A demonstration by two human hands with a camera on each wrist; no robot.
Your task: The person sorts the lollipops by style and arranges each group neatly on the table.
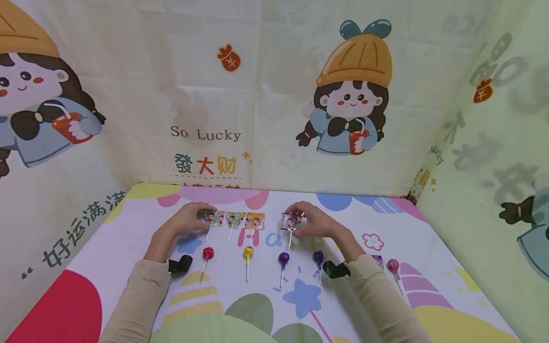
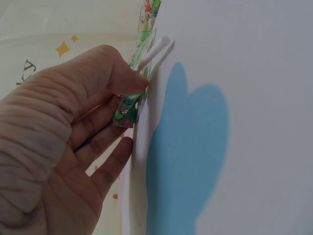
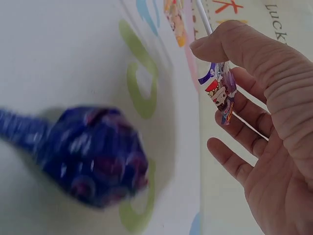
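Note:
My left hand (image 1: 188, 220) pinches the edge of a green-wrapped flat lollipop (image 1: 215, 218) at the left end of a row; its white stick (image 2: 155, 51) points toward me. Beside it lie another green-wrapped lollipop (image 1: 235, 219) and an orange-wrapped one (image 1: 256, 221). Across a gap to the right, my right hand (image 1: 316, 221) holds a purple-wrapped flat lollipop (image 1: 289, 222) between thumb and fingers, its stick also toward me. In the right wrist view, the fingers cover part of that wrapper (image 3: 222, 95).
Nearer me lie round lollipops: red (image 1: 208, 253), yellow (image 1: 249, 253), purple (image 1: 284, 258) and dark blue (image 1: 318, 257). A pink-red one (image 1: 392, 266) lies right of my right forearm, near a purple wrapper (image 1: 378, 260) partly hidden by the sleeve. Printed cloth walls (image 1: 266, 95) enclose the patterned table (image 1: 240, 281).

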